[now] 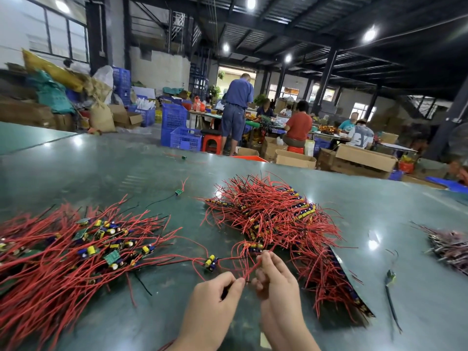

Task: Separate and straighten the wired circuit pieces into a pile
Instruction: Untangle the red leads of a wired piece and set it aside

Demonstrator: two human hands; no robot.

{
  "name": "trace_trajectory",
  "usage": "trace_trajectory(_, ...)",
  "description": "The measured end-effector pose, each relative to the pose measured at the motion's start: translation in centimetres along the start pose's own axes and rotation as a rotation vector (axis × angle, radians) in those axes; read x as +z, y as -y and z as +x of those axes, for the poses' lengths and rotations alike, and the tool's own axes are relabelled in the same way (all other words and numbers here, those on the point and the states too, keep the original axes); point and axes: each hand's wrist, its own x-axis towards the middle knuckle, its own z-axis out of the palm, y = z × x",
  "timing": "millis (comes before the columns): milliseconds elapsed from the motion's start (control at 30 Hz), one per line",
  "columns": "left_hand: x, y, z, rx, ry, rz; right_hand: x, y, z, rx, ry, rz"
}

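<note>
**Red-wired circuit pieces being handled on a green worktable**

A glossy dark-green worktable (379, 198) is viewed from a head-worn camera. The left hand (215, 300) is shown low at centre with its fingers curled; a thin red wire (249, 271) is pinched between thumb and forefinger. The right hand (276, 282) is held just beside it, touching or nearly touching, and the same strand is gripped higher up by its curled fingers. Just beyond the left hand, a small circuit piece with a yellow capacitor (210, 262) lies on the table, with red leads running from it towards both hands; whether the pinched strand belongs to it cannot be told. A spread pile of green circuit boards with long red wires (76, 249) is laid at the left, the leads fanned roughly parallel. A tangled heap of red-wired circuit pieces (273, 219) is seen to the right of centre, beyond and beside the right hand. A lone small green board with thin leads (179, 192) rests between the two masses, farther back. A bundle of purplish wired parts (448, 245) lies at the right edge. Seated and standing workers (298, 125), blue plastic crates (177, 130) and cardboard boxes (364, 158) are visible beyond the table.
</note>
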Motion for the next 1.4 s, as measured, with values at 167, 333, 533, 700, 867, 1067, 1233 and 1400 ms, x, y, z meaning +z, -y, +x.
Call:
trace_trajectory(167, 0.1, 0.1, -0.1, -0.002, 0.009, -0.007, -0.5, 0.6, 0.2, -0.01, -0.004, 0.006)
trace_trajectory(333, -0.7, 1.0, -0.2, 0.009, -0.026, -0.088, -0.6, 1.4, 0.4, -0.187, 0.069, -0.251)
trace_trajectory(533, 0.1, 1.4, -0.7, 0.093, -0.092, -0.078, 0.3, 0.9, 0.4, 0.221, 0.081, 0.308)
trace_trajectory(700, 0.0, 2.3, -1.2, 0.15, -0.157, -0.087, 0.3, 1.0, 0.5, 0.165, 0.134, 0.266)
trace_trajectory(867, 0.1, 2.6, -1.4, 0.204, -0.15, -0.065, -0.2, 1.4, 0.7, 0.116, 0.07, 0.242)
trace_trajectory(1067, 0.3, 3.0, -1.2, 0.206, -0.155, -0.039, -0.6, 1.6, 0.9, 0.049, 0.024, 0.183)
trace_trajectory(1233, 0.3, 2.6, -1.3, 0.241, -0.135, -0.028, -1.1, 2.5, 1.4, 0.012, 0.042, 0.139)
trace_trajectory(1400, 0.3, 2.5, -1.3, 0.246, -0.145, -0.025, -0.8, 2.4, 1.0, 0.271, 0.073, 0.438)
